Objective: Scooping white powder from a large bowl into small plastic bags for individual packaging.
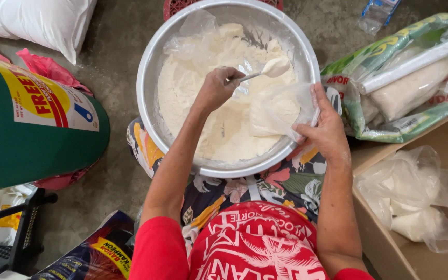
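A large steel bowl [149,67] half full of white flour [193,83] rests on my lap. My left hand [216,89] is shut on a spoon [271,67] heaped with flour, held above the bowl's middle. My right hand [329,129] grips a clear plastic bag [278,110] at the bowl's right rim. The bag hangs inside the bowl, its mouth towards the spoon, and it holds some flour. Another crumpled clear plastic sheet [198,28] lies on the flour at the far side.
A green drum [22,135] lies at the left, with a white sack [37,21] and pink cloth [50,67] behind it. On the right are a green printed bag [416,111] of white packets and a cardboard box [390,254] holding filled clear bags [416,202]. A dark printed sack [94,254] sits at bottom left.
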